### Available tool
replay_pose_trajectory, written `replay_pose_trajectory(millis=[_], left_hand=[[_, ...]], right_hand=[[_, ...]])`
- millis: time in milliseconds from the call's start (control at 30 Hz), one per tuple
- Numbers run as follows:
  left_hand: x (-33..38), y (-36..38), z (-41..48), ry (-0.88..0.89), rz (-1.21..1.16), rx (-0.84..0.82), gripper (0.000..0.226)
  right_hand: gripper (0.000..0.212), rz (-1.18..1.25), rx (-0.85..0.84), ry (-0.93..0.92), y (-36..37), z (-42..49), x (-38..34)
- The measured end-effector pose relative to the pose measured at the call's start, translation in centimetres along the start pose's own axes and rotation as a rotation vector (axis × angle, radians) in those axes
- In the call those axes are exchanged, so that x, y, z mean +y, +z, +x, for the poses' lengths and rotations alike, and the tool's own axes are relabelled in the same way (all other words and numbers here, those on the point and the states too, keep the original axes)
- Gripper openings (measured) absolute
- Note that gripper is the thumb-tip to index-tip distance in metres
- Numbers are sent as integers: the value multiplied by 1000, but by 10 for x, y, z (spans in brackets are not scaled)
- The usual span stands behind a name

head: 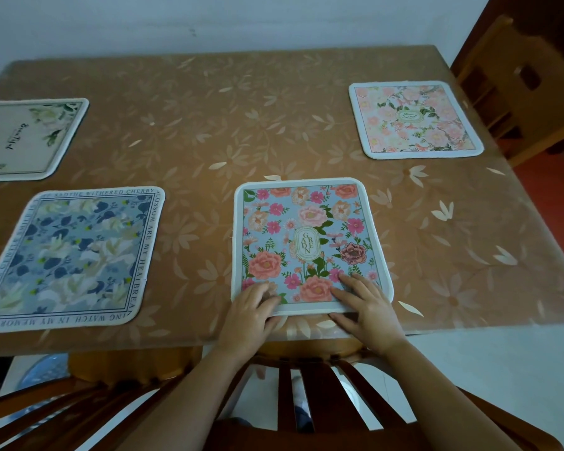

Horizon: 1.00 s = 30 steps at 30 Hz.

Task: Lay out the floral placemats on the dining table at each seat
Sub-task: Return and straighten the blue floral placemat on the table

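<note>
Several floral placemats lie flat on the dining table (274,109). A blue mat with pink roses and a "GARDEN" label (306,236) sits at the near edge, straight ahead. My left hand (253,315) rests on its near left corner, fingers on top, thumb at the edge. At the near right corner my right hand (363,307) lies flat, thumb along the mat's front edge. A blue-and-white lettered mat (69,255) is at near left, a cream mat (26,138) at far left, a pale pink mat (414,120) at far right.
The table has a brown leaf-patterned cover under clear plastic. A dark slatted wooden chair back (306,402) stands between me and the table. Another chair back (46,408) is at the near left, and a lighter wooden chair (518,86) stands at the table's right end.
</note>
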<state>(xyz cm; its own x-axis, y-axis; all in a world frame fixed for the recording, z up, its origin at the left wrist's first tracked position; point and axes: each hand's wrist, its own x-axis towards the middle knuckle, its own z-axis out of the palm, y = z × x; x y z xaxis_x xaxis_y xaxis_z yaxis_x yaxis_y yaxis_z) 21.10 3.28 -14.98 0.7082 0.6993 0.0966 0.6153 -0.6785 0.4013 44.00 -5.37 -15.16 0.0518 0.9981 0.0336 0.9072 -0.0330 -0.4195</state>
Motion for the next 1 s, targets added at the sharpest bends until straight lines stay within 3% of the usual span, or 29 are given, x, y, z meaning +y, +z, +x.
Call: replay_pose_trajectory(millis=[233, 433, 600, 867, 1000], left_hand=[[-11, 17, 0, -205, 157, -302, 62], [-10, 23, -2, -211, 216, -326, 66], [-6, 25, -1, -227, 286, -368, 58], [-2, 3, 5, -335, 211, -452, 62], [-19, -41, 1, -456, 124, -336, 61]], right_hand=[[58, -116, -200, 26, 5, 10, 2], [77, -181, -250, 74, 8, 5, -4], [60, -155, -277, 95, 7, 9, -4], [59, -82, -265, 110, 12, 30, -44], [45, -61, -215, 81, 6, 50, -82]])
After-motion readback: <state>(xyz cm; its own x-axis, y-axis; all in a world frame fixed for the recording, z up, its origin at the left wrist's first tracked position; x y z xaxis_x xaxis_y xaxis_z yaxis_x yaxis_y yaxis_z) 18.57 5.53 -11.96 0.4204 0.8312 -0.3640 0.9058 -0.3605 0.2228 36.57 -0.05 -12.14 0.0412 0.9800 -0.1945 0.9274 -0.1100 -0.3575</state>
